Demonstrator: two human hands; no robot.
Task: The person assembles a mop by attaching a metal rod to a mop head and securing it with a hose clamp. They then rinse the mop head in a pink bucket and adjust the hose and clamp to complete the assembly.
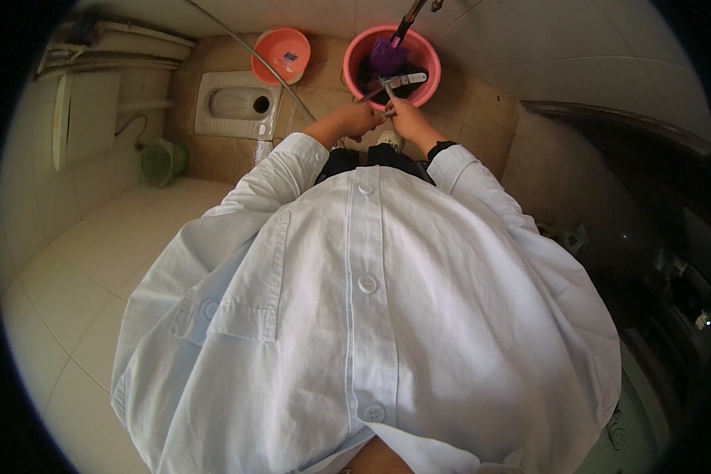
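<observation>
Hovering by the tub (432,59)'s near rim, the left hand (358,120) and right hand (404,115) curl near a stick (370,95) pointing into it, grips impossible to tell, while brush (388,57) and pale tool (408,80) sit inside, so work seems underway, nothing visibly finished.

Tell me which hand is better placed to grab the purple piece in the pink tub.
Probably the right hand: it lies nearer the pink tub and the purple piece, while the left hand sits farther left and back.

Both hands (401,114) near pink bucket (433,69)
</observation>
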